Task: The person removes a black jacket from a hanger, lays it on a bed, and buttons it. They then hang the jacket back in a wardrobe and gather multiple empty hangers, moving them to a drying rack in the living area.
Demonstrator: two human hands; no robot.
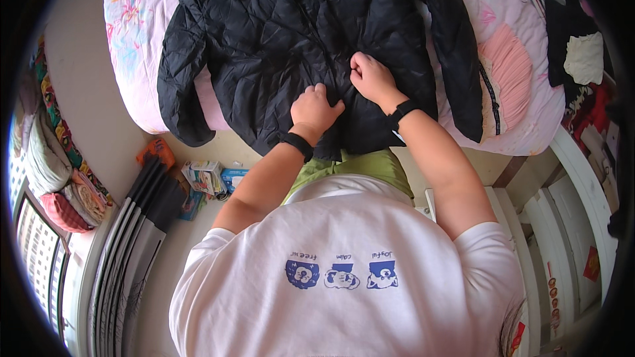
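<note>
- Jacket [278,33], black and quilted, spread front-up across bed [142,20], collar toward far edge, hem hanging over near edge
- Sleeves lying out to both sides, left one [178,73] drooping off bed edge, right one [460,46] stretched along pink sheet
- Left hand [314,109] curled into loose fist on lower front of jacket, near centre line, fingers [322,92] bunched narrow and pinching fabric
- Right hand [372,76] just beside it, slightly higher, knuckles up, fingers [360,65] tucked under and pressed into fabric; cannot tell what lies beneath them
- Hands nearly touching, both over closure strip of jacket
- Black band [297,143] on left wrist, black watch [402,114] on right wrist
- White shirt [350,277] with three small blue cartoon prints filling lower middle, green trousers [357,165] showing between arms
- Pink pleated cloth [509,73] on bed to right of jacket, touching right sleeve
- Pile of dark and cream clothes [575,46] at far right of bed
- Small boxes [205,178] and orange packet [155,153] on floor beside bed, left of body
- Bundle of long grey and black slats [132,238] lying on floor at lower left
- Stacked patterned bedding [59,185] along left rim, near window
- White drawers [549,218] at lower right, beside bed
</note>
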